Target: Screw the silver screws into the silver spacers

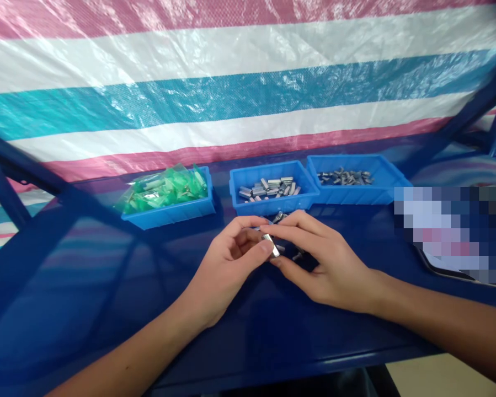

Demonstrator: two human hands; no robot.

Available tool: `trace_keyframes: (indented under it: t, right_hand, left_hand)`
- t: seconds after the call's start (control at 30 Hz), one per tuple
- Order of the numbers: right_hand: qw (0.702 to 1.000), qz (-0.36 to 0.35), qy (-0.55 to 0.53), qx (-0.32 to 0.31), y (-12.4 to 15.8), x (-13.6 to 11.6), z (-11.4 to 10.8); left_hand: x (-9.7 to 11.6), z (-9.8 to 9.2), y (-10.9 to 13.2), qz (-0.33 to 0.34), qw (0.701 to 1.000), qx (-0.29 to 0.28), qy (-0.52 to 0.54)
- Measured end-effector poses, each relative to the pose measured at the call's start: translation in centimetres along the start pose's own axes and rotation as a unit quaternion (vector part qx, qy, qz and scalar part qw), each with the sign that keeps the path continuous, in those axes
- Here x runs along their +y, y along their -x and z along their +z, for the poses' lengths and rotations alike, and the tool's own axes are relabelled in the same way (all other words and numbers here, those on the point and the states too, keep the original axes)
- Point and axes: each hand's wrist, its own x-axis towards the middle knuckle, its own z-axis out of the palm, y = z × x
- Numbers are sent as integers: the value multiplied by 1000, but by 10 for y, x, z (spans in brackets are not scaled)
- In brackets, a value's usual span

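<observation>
My left hand (227, 262) and my right hand (322, 259) meet over the dark blue table (107, 298), just in front of the middle bin. Their fingertips pinch one small shiny metal piece (271, 242) between them. A few more loose metal pieces (281, 216) lie on the table just behind my fingers. The middle blue bin (272, 193) holds several silver metal blocks. The right blue bin (357, 179) holds several smaller grey metal parts. The left blue bin (169, 198) is heaped with green plastic bags.
A striped pink, white and teal tarp (231, 82) hangs behind the bins. Blue frame bars (8, 182) slant at the left and right. A blurred patch (450, 226) covers something at the right, over a dark tray edge (458, 273).
</observation>
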Motion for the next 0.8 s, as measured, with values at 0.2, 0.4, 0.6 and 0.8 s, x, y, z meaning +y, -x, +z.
trace_keyframes:
  t: [0.2,0.4,0.6,0.8]
  right_hand:
    - [999,18,-15,-22,2,1,1]
    - [979,191,-76,-17,-3,-7,-2]
    - [963,239,-115,-54,-6,-12,-5]
    - [982,174,-68,10,-3,-9,-5]
  left_hand:
    - [2,-1,0,-3,1000,4,-5]
    - [-1,-2,-3,64,998,27,12]
    - [-3,0,-1,126,990,11,-60]
    - [-3,-5,2,110,991,-16,-80]
